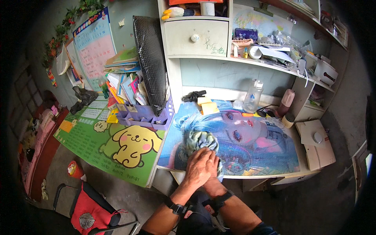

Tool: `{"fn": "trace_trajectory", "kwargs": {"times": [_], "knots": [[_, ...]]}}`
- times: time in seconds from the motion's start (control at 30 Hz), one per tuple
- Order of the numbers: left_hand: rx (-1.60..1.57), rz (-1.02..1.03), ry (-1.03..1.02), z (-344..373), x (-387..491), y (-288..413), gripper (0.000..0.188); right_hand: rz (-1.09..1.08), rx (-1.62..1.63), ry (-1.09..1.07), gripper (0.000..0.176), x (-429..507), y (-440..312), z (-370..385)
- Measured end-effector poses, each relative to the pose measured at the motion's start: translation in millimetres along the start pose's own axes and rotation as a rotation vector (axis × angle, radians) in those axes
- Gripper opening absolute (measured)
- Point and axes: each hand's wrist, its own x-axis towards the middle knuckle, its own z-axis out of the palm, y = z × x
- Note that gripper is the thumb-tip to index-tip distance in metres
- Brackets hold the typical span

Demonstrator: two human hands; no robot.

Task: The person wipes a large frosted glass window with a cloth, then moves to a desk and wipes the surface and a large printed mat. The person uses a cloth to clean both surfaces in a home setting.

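A bunched, crumpled patterned cloth [202, 139] lies on a blue desk mat printed with a large illustrated face [249, 147]. My left hand [198, 163] overlaps my right hand, its fingers reaching the cloth's near side. Underneath and to the right, my right hand [214, 171] presses on the cloth, which shows past its fingers and along its right edge. The overlap hides most of the right palm and the left fingertips' grip. Dark straps circle both wrists. Left of the cloth, the mat meets a green desk mat with a yellow cartoon dog [133, 144].
Yellow sticky notes [210, 107], a clear pump bottle [253, 97] and a pink bottle [288, 101] stand or lie at the mat's back. A purple organizer [141, 119] and a bubble-wrapped panel [149, 64] are to the left. A chair [91, 208] stands at lower left.
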Motion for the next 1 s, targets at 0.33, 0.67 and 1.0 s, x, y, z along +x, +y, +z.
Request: {"fn": "trace_trajectory", "kwargs": {"times": [0.33, 0.67, 1.0], "knots": [[0.070, -0.285, -0.310, -11, 28, -47, 0.058, -0.561, 0.379, 0.000, 0.062, -4, 9, -44], [0.522, -0.137, -0.155, -11, -8, -68, 0.066, 0.062, 0.650, 0.195, 0.022, -58, 207, -86], [0.520, -0.009, -0.160, -57, -5, -113, 0.044, 0.287, 0.035, 0.459, 0.033, -122, 390, -90]]}}
